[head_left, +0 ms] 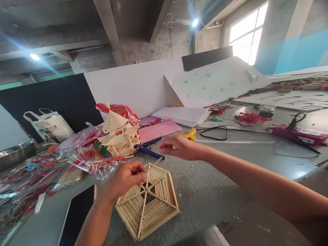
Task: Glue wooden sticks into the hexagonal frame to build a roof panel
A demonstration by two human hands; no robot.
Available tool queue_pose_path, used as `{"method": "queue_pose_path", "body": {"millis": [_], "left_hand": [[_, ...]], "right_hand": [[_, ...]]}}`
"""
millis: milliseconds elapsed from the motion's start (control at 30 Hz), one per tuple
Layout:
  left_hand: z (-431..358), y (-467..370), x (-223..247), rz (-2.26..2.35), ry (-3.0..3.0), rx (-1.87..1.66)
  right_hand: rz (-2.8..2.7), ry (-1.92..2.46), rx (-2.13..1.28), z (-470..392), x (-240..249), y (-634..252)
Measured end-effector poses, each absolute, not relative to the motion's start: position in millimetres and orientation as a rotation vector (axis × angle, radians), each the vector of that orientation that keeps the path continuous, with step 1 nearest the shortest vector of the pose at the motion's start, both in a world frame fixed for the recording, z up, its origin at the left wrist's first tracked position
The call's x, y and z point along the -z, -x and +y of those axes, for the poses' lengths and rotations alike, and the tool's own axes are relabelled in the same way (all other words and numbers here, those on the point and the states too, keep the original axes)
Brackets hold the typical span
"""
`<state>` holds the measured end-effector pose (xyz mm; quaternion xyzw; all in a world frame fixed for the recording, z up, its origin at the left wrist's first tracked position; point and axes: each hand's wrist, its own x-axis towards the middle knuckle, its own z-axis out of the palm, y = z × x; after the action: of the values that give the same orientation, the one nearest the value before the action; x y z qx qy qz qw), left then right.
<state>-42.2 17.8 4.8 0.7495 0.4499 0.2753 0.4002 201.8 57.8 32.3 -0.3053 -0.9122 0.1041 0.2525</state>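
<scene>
A hexagonal frame of wooden sticks (156,213) lies on the grey table, with a small gap near its centre. My left hand (130,179) is at its upper left, thumb and fingers pinched together over a thin stick (155,163). To the right and farther back, my right hand (179,147) hovers above the table with its fingers apart and slightly blurred. Behind the hands are blue-handled pliers (150,150) and a yellow glue gun (190,134). A small stick-built pagoda (119,135) stands beyond my left hand.
Plastic bags and red sticks (87,160) cover the left side. A dark tablet (78,217) lies near the front left. Pink paper (160,130) and white boards (181,115) lie farther back. A black cable (217,133) leads toward a magenta power strip (299,134) at right.
</scene>
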Motion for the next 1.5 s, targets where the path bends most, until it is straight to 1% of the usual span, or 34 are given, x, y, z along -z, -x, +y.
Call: {"method": "queue_pose_path", "body": {"millis": [100, 233, 300, 400, 467, 600, 800, 900, 967, 1133, 1367, 1500], "left_hand": [[17.2, 49.4, -11.3, 1.102, -1.743, -0.937], [16.9, 55.7, -16.2, 1.020, -1.465, -1.193], [19.0, 58.4, -16.0, 0.947, -1.345, -1.317], [24.2, 62.5, -14.5, 0.806, -1.203, -1.480], [27.3, 64.0, -13.6, 0.740, -1.158, -1.543], [29.8, 61.3, -12.6, 0.764, -1.163, -1.602], [32.2, 51.8, -7.6, 1.034, -1.267, -1.616], [36.0, 48.3, -2.2, 1.136, -1.382, -1.653], [38.4, 47.4, 2.1, 1.184, -1.485, -1.658], [39.0, 47.9, 8.7, 1.348, -1.765, -1.640], [31.2, 45.1, 6.6, 1.617, -2.068, -1.602], [29.8, 43.5, 7.1, 1.741, -2.170, -1.606]], "right_hand": [[-2.437, 1.114, -0.120, 83.0, -36.3, -198.3], [-2.742, 1.345, -0.002, 127.7, -28.7, -164.2], [-2.845, 1.429, -0.029, 150.2, -24.8, -143.1], [-2.920, 1.603, -0.223, 175.1, -22.2, -120.2], [-2.942, 1.648, -0.290, 182.4, -21.1, -112.8], [-2.905, 1.656, -0.187, 176.8, -18.2, -111.1], [-2.741, 1.627, 0.018, 141.3, -17.6, -132.0], [-2.637, 1.619, 0.049, 113.9, -16.9, -151.4], [-2.589, 1.579, 0.033, 94.3, -15.1, -163.0], [-2.475, 1.467, -0.155, 59.5, -6.6, -173.6], [-2.466, 1.368, -0.274, 47.3, 0.3, -167.8], [-2.466, 1.381, -0.313, 43.4, -0.2, -166.4]]}}
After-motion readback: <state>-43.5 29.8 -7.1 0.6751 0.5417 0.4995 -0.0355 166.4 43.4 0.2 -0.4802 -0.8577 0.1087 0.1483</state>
